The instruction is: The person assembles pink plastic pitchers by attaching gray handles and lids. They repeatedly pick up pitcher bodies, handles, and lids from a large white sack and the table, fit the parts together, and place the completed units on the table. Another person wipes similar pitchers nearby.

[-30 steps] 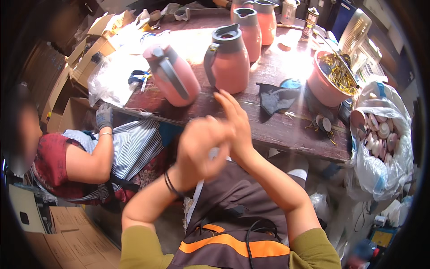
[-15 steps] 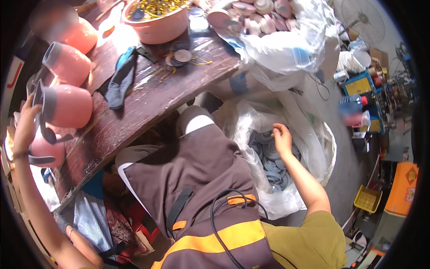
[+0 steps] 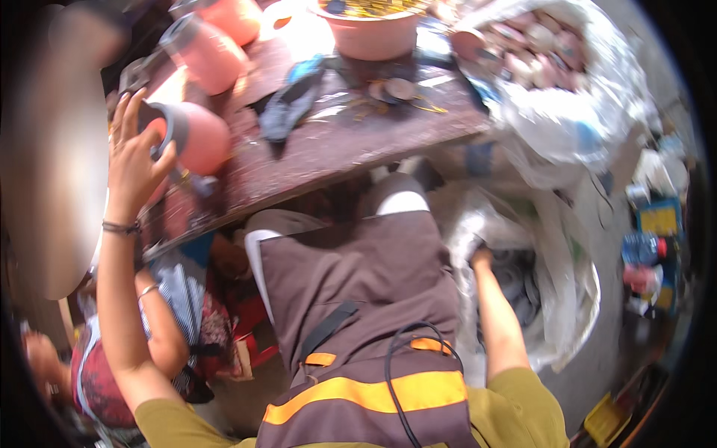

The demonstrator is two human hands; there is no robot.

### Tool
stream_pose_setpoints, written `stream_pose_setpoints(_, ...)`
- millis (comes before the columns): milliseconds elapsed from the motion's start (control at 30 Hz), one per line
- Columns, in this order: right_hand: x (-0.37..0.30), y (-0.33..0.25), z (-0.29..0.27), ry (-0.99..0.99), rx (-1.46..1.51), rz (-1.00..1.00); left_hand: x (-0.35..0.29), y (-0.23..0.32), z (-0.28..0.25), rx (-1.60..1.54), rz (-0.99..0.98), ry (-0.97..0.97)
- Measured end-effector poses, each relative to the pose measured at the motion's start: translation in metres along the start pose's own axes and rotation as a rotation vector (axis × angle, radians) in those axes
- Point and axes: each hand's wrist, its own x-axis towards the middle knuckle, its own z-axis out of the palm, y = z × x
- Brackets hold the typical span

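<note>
My left hand [image 3: 134, 157] is raised at the left end of the table with its fingers spread. It is beside the grey rim of a pink cup-shaped piece [image 3: 205, 138] lying on its side; blur hides whether they touch. More pink pieces with grey rims [image 3: 205, 56] lie behind it. At the right, my right hand [image 3: 482, 257] reaches into a clear plastic bag [image 3: 579, 299] holding several grey curved pieces [image 3: 523, 287]. That hand is against the bag's left inner side. Its fingers are hidden, so what it grips, if anything, cannot be seen.
On the worn brown table [image 3: 343, 142] are a pink tub [image 3: 373, 37] of gold ties, a dark cloth [image 3: 287, 108] and small round discs [image 3: 399, 89]. A plastic bag of pink pieces [image 3: 553, 142] stands at the far right. Another person's arm [image 3: 168, 328] shows at lower left.
The view has swung left. My left hand has gone from a grey curved handle to beside the cup-shaped piece's rim, fingers spreading. My right hand has moved to the bag's left side, fingers now hidden.
</note>
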Motion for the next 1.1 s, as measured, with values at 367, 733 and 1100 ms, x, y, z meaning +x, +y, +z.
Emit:
stream_pose_setpoints(367, -0.15, -0.065, -0.19, -0.527, 0.695, -0.352, -0.123, 0.027, 0.042, -1.851, -1.165, 0.077)
stream_pose_setpoints(733, -0.245, -0.108, -0.086, -0.041, 0.115, -1.325, -0.189, 0.114, 0.087, -2.388, -1.508, 0.296)
stream_pose_setpoints(1100, -0.257, -0.187, -0.1, -0.096, 1.108, -0.65, -0.206, 0.138, 0.104, -2.293, -1.569, 0.353)
